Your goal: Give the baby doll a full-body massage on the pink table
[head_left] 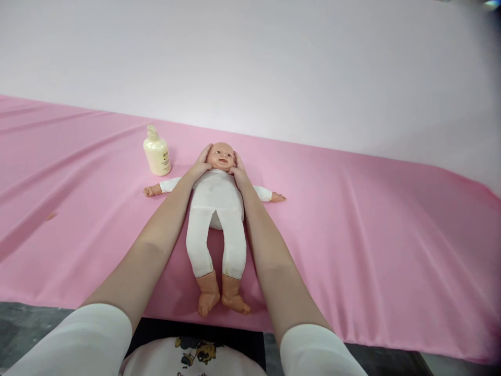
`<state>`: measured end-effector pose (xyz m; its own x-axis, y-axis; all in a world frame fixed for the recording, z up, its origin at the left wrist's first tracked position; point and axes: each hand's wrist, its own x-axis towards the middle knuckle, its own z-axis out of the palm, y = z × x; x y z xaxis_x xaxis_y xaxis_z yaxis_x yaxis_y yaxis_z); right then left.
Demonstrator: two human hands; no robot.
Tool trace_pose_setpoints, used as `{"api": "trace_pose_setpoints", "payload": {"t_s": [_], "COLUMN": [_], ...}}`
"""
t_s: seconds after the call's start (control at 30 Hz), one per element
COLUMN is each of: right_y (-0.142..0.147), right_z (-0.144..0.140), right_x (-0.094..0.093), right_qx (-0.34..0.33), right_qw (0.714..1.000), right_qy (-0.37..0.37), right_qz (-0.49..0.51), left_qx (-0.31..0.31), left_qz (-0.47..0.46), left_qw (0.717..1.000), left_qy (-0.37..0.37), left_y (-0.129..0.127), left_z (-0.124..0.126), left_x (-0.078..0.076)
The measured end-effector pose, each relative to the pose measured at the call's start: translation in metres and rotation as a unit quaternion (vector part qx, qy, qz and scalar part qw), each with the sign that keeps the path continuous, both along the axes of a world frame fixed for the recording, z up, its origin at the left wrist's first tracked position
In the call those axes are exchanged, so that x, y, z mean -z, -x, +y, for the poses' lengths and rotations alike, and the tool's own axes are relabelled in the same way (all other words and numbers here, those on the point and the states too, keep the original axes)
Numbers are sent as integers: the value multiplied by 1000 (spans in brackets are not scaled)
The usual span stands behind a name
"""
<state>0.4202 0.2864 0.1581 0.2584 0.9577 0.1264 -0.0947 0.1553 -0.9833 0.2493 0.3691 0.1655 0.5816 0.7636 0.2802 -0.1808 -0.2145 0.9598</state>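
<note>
A baby doll (216,203) in a white bodysuit lies on its back on the pink cloth (352,219), head away from me, arms spread, bare feet near the front edge. My left hand (200,165) rests flat against the left side of the doll's head. My right hand (237,170) rests against the right side of the head, thumb near the chin. Both hands cup the head between them, with my forearms running along either side of the doll's body.
A cream pump bottle (157,151) stands upright just left of the doll's head, close to my left hand. The pink cloth covers the table and hangs over its front edge. A pale wall rises behind.
</note>
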Motion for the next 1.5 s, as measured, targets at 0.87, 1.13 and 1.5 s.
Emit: {"api": "trace_pose_setpoints", "payload": {"t_s": [0.87, 1.13, 1.5], "right_y": [2, 3, -1], "right_z": [12, 8, 4], "right_x": [7, 6, 2], "right_qx": [35, 32, 18], "right_qw": [998, 998, 1000], "right_qy": [-15, -13, -4], "right_qz": [57, 50, 8], "left_qx": [-67, -79, -19], "left_qz": [-58, -55, -8], "left_qw": [993, 992, 1000], "left_qy": [80, 80, 7], "left_y": [-5, -6, -4], "left_z": [-5, -8, 14], "left_x": [-7, -11, 15]}}
